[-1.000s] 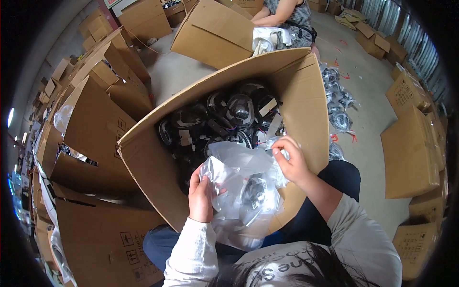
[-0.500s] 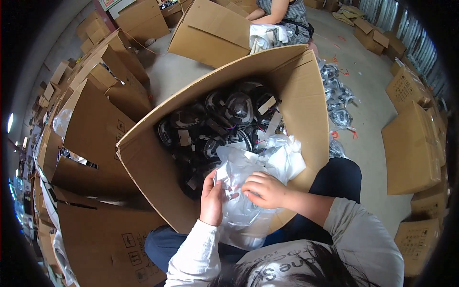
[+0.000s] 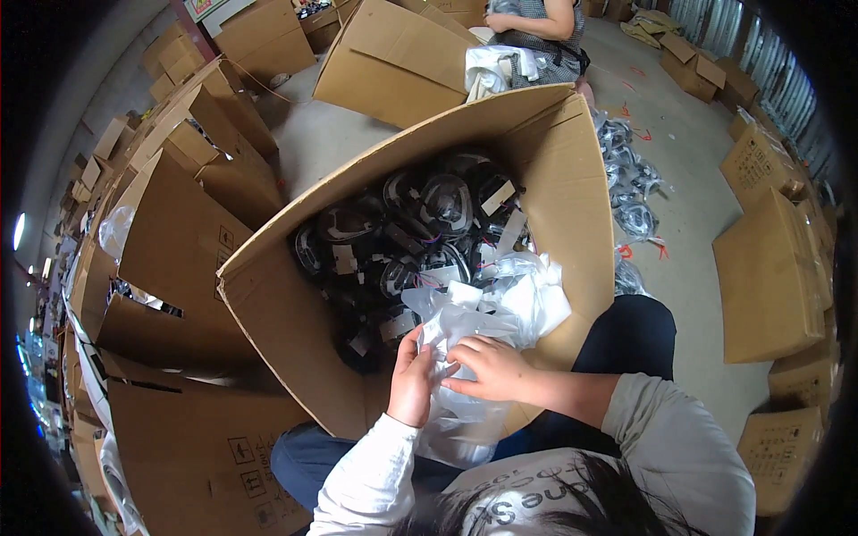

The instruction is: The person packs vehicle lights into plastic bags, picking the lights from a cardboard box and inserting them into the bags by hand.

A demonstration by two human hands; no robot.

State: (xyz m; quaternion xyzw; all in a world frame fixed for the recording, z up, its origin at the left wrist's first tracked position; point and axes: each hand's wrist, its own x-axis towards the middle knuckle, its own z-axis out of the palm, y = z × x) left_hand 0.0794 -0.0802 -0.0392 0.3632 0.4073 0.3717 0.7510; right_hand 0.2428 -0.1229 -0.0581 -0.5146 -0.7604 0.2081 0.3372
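Crumpled clear plastic bags [image 3: 466, 418] spill over the near edge of a large open cardboard box [image 3: 563, 192]. My left hand [image 3: 412, 382] pinches the film between thumb and fingers. Close beside it, my right hand [image 3: 487, 368] has its fingers closed on the same plastic. More bunched plastic [image 3: 536, 304] lies beyond my right hand, inside the box. Farther in is a pile of glossy black rounded devices [image 3: 447, 201] with thin wires and pale labels. Where the fingertips meet the film, detail is hard to make out.
Tall cardboard boxes [image 3: 183, 438] stand close on my left. Bagged devices [image 3: 635, 214] lie on the floor to the right, with further cartons [image 3: 769, 277] beyond. Past the box, a person [image 3: 541, 36] sits by a tilted carton [image 3: 393, 67].
My hands have drawn closer together, the left moving slightly right, and the plastic between them is more bunched. The person beyond has straightened and lifted their hands from the tilted carton.
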